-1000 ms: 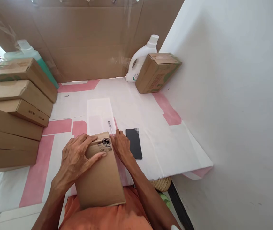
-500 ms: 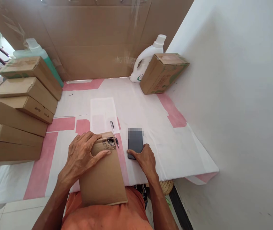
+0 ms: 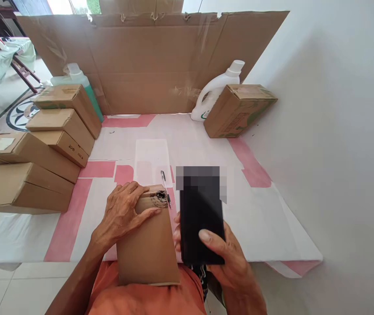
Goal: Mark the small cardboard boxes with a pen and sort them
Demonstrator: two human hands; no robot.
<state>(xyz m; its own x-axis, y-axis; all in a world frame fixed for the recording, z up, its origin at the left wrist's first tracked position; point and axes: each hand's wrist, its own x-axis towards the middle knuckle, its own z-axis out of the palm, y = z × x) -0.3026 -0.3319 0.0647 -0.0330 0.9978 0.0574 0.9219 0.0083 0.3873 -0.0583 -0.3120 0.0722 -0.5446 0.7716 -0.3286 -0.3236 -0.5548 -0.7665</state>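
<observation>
My left hand [image 3: 128,209] is closed on the far end of a flat brown piece of cardboard [image 3: 149,249], fingers over its top edge and thumb lying across it. Black scribbled ink marks that end, by the thumb. The cardboard's near end reaches over the table edge onto my lap. In my right hand [image 3: 228,251] is a dark smartphone [image 3: 201,214], raised off the table, with my thumb over its screen and fingertips around its left side. A pen [image 3: 163,176] lies beside the cardboard, partly hidden by it. Beyond it is a white sheet of paper [image 3: 150,155].
Several cardboard boxes [image 3: 47,183] line the table's left side, with a bottle of green liquid [image 3: 93,98] behind them. At the back right, a box [image 3: 235,111] leans near a white jug [image 3: 218,87]. A cardboard panel [image 3: 147,65] stands behind; a white wall [image 3: 334,144] bounds the right.
My right hand has lifted the smartphone off the table and brought it closer. My left hand stays on the cardboard. The view has tilted up, showing more beyond the panel.
</observation>
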